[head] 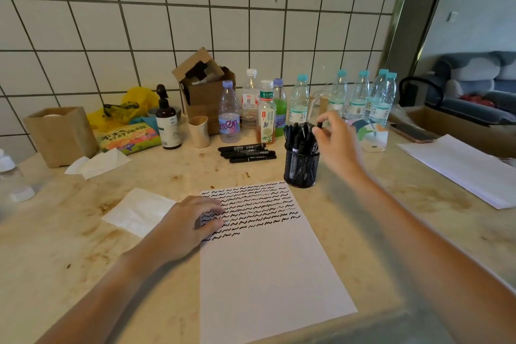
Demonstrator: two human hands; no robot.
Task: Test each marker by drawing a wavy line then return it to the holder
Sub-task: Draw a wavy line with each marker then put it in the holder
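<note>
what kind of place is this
Probably a home counter used as a desk: a tiled wall behind a stained counter, drink bottles lined along it, and a sofa in the next room.

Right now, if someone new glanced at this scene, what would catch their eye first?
Probably the sheet of paper at centre, its top half covered in rows of black wavy lines, with the left hand resting on its left edge. Just behind it, the right hand pinches a marker over the black mesh holder.
</note>
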